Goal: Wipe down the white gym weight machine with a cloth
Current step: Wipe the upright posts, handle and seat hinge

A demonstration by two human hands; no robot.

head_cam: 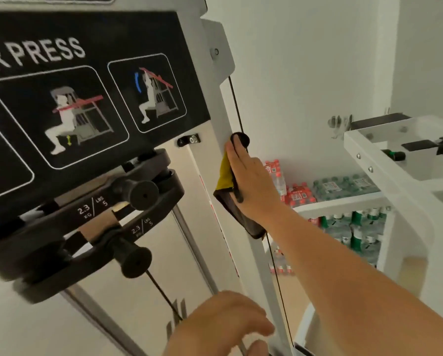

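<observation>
The white weight machine's upright frame post (224, 109) runs down the middle of the head view, beside a black instruction panel (86, 86) reading "PRESS". My right hand (251, 181) presses a yellow and dark brown cloth (226, 186) flat against the post, fingers pointing up. Part of the cloth hangs below my palm. My left hand (223, 327) is low in the view, fingers curled near a metal guide rod (189, 242); whether it grips the rod is unclear.
Two black 2.3 kg add-on weights (128, 201) with knobs stick out at the left. A thin black cable (237, 106) runs along the post. A white shelf (341, 202) with packs of bottled water stands behind. Another white machine frame (384, 160) is at the right.
</observation>
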